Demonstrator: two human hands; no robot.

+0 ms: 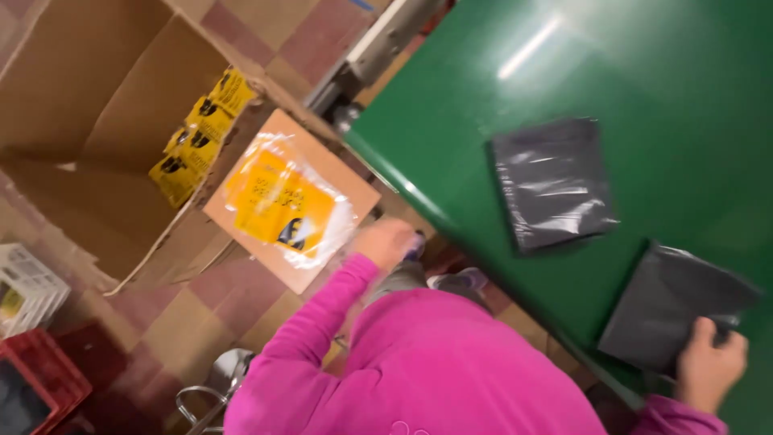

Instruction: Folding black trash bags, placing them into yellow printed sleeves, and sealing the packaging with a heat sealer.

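Note:
My left hand [388, 242], in a pink sleeve, reaches down beside the green table [451, 137]. It is at the right edge of a yellow packet in clear plastic [286, 205], which lies on a cardboard flap [298, 270]. The hand is blurred, so its grip is unclear. My right hand [708, 366] grips the near corner of a stack of dark grey plastic bags [668, 302] at the table's front edge. Another dark grey bag [554, 181] lies flat on the table farther in.
A large open cardboard box [105, 121] stands on the tiled floor with several yellow packets [197, 137] inside. A white crate [24, 290] and a red crate [36, 383] sit at the lower left. A metal frame [217, 387] is by my body.

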